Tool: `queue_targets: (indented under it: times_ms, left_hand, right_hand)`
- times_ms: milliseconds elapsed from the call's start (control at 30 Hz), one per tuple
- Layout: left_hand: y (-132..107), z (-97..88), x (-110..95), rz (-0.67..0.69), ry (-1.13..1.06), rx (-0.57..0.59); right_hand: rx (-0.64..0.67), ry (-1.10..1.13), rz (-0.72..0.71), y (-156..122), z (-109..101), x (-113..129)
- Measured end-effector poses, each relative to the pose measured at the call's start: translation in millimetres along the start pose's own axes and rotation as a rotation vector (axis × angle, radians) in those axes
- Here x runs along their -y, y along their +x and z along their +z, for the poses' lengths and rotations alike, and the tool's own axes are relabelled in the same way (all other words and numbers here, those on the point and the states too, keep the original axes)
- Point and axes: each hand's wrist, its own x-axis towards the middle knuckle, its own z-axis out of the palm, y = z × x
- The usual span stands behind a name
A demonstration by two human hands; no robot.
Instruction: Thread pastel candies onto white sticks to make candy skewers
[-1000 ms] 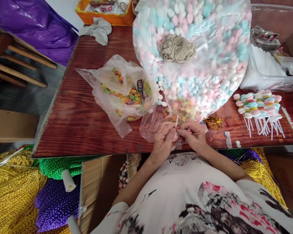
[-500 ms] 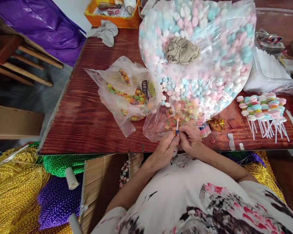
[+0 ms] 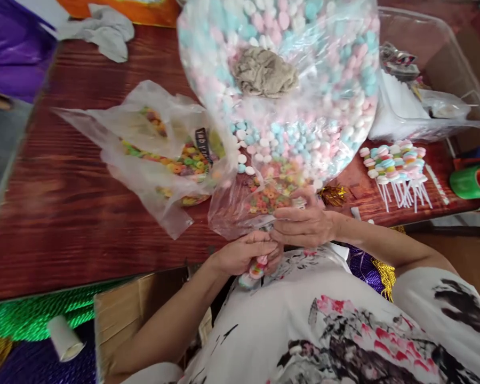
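Note:
My left hand (image 3: pixel 250 252) is closed around a candy skewer (image 3: pixel 257 268) near the table's front edge. Its pink, orange and pale rounds point down toward my shirt, and my fingers hide the stick. Right beside it, my right hand (image 3: pixel 304 220) has its fingers bent over, the fingertips meeting my left hand. What it pinches is hidden. An open clear bag of colourful ring candies (image 3: pixel 270 194) lies just beyond both hands. Behind that sits a big clear bag of pink, blue and white candies (image 3: pixel 336 96), with a crumpled beige cloth (image 3: pixel 266 72) on top.
Another ring-candy bag (image 3: pixel 176 160) lies to the left. At the right are finished candy skewers (image 3: pixel 396 162), a clear plastic bin (image 3: pixel 436 125) and a green tape roll (image 3: pixel 472 182). Gold tinsel ties (image 3: pixel 333 196) lie by my right wrist. A cardboard box (image 3: pixel 122 314) stands below the table.
The view has shifted right and closer. My left hand has tipped the skewer so its candies show below the fingers. My right hand has moved over where the small printed labels lay.

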Motion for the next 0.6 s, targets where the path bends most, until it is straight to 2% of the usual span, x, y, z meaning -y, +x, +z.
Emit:
queue_targets:
  times_ms: [67,100,133,233,300,367,433,500,600]
  left_hand:
    - [0,-2.1,-1,0.014,0.286,-0.027]
    - [0,-1.7,-1,0.062,0.507,-0.102]
    - [-1,-0.4,-1,0.135,0.763,-0.218]
    - [-1,5.8,3,0.418,1.489,-0.597]
    - [0,7.5,6,0.565,1.731,-0.701]
    - [4,5.9,6,0.631,1.714,-0.698]
    - [9,3.2,2,0.59,1.479,-0.652]
    - [16,1.7,-3,0.443,1.163,-0.545]
    - [25,3.8,-7,0.138,0.765,-0.336]
  right_hand:
    - [0.044,-0.087,-0.201,1,5,3]
    - [0.053,-0.131,-0.259,0,9,5]
    - [0.042,-0.167,-0.238,-2,13,7]
    - [-0.008,-0.117,0.049,-8,22,14]
    - [-0.01,-0.025,0.191,-13,23,18]
    - [-0.054,-0.031,0.252,-17,20,21]
    - [-0.14,-0.152,0.241,-22,15,20]
    - [-0.184,-0.252,0.156,-27,12,16]
    - [-0.137,-0.237,-0.004,-37,10,10]
